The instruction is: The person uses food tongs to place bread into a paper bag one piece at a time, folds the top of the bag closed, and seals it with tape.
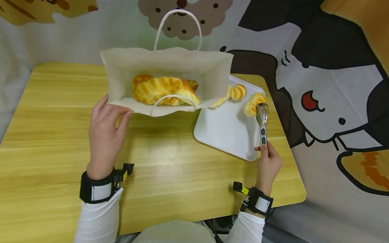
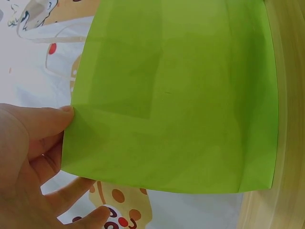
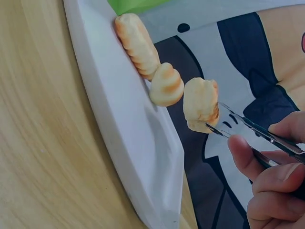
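Note:
A paper bag (image 1: 170, 62), pale inside and green outside, stands open with several bread pieces (image 1: 161, 89) in it. My left hand (image 1: 106, 131) pinches the bag's near left top edge between thumb and fingers; the green side (image 2: 167, 95) fills much of the left wrist view. My right hand (image 1: 268, 165) holds metal tongs (image 1: 262, 125). Their tips meet the edge of a bread piece (image 3: 201, 102), which appears raised above the white tray (image 1: 226, 135). On the tray lie a small round bun (image 1: 238, 92) and a longer ridged bread (image 3: 137, 45), partly hidden by the bag in the head view.
The wooden table (image 1: 164, 182) carries the bag at its back middle and the tray at its right. A cartoon-print cloth (image 1: 334, 101) hangs behind and to the right. One white bag handle (image 1: 177, 11) stands up; the near handle (image 1: 173, 97) droops over the opening.

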Tool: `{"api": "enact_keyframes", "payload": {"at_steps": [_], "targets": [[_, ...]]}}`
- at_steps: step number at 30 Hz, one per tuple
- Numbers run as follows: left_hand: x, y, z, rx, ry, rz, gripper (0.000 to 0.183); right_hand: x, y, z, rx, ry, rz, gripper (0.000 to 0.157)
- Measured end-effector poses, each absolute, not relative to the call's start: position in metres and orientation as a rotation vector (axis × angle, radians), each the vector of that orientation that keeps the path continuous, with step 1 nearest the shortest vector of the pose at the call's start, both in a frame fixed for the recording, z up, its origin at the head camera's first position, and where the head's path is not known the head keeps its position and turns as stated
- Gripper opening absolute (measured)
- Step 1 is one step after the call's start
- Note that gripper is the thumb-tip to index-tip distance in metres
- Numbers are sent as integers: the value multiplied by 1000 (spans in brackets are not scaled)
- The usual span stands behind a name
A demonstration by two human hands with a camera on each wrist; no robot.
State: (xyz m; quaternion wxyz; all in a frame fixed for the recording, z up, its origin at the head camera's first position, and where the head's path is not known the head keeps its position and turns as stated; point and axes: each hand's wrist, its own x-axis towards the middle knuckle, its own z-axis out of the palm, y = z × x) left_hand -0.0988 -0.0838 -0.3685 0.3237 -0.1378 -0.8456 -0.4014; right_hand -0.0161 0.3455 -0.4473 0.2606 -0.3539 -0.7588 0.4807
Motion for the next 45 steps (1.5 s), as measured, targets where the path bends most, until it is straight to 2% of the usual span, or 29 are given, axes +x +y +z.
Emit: {"api": "enact_keyframes", "payload": {"at_steps": [18, 29, 40, 45], "targets": [[-98, -87, -366, -375, -2214, -1064, 10, -12, 328, -431, -841, -2027, 1321, 30], [-97, -87, -366, -377, -2214, -1053, 10, -11, 316, -401, -629, -1909, 1384, 24], [-98, -87, -365, -372, -2219, -1052, 11, -13, 303, -376, -320, -1805, 1485, 24], [-98, -86, -365, -378, -2216, -1048, 11, -11, 295, -364, -273, -1808, 1513, 25]]}}
